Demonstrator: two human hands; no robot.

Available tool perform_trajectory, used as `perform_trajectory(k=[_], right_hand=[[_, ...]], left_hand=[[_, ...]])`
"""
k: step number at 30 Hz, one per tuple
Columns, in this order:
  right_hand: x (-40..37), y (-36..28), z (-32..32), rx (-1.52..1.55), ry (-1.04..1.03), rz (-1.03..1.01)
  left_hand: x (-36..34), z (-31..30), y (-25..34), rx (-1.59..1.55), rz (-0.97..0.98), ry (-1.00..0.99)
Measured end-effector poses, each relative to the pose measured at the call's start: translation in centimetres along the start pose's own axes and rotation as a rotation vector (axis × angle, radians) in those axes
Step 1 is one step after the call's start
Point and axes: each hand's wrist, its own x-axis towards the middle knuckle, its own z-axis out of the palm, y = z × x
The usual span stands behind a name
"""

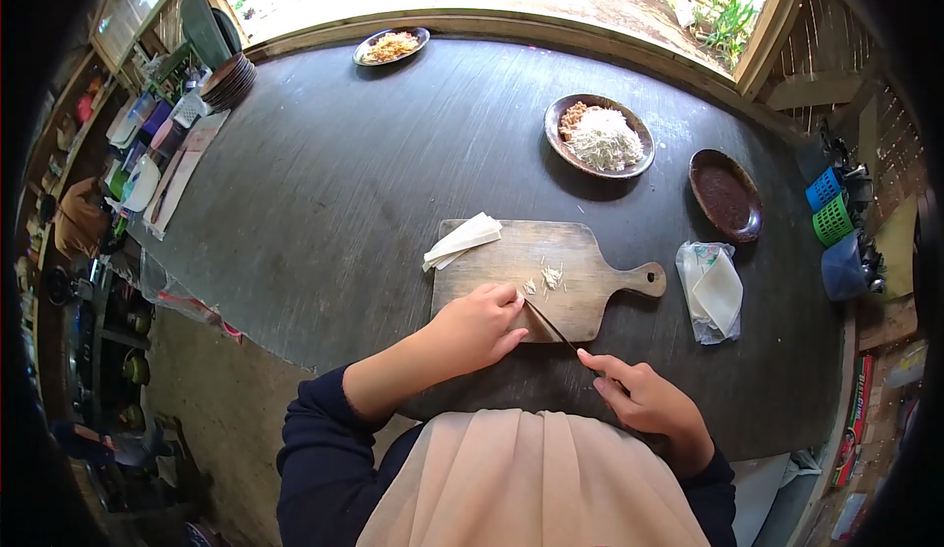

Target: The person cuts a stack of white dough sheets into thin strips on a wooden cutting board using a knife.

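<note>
My right hand [644, 396] grips a knife [553, 326], its blade angled up and left over the lower part of a wooden cutting board [575, 242]. Close beside the blade's tip, my left hand [474, 329] rests on the board with its fingers curled; what lies under them is hidden. Small piles of thin white shreds [552, 278] lie just beyond the blade. A stack of flat, pale white strips [464, 240] sits across the board's upper left corner. The board's handle points right.
Right of the board lies a plastic wrapper with white sheets [716, 293]. Behind it is a brown oval dish [726, 196]. A plate [649, 158] holds white shreds and brown pieces; another plate [425, 35] of food stands farther back. Stacked brown plates [228, 83] are at left, colored baskets [832, 219] at right.
</note>
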Motion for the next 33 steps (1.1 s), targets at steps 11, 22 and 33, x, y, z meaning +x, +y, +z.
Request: perform_trajectory(k=[11, 22, 33], right_hand=[[0.5, 0.1, 0.8, 0.172, 0.093, 0.048], [0.6, -0.1, 0.9, 0.021, 0.045, -0.064], [1.6, 0.7, 1.2, 0.16, 0.016, -0.005]], left_hand=[[0.0, 0.0, -0.3, -0.065, 0.004, 0.035], [0.1, 0.0, -0.4, -0.047, 0.011, 0.024], [0.2, -0.2, -0.3, -0.011, 0.002, -0.021]])
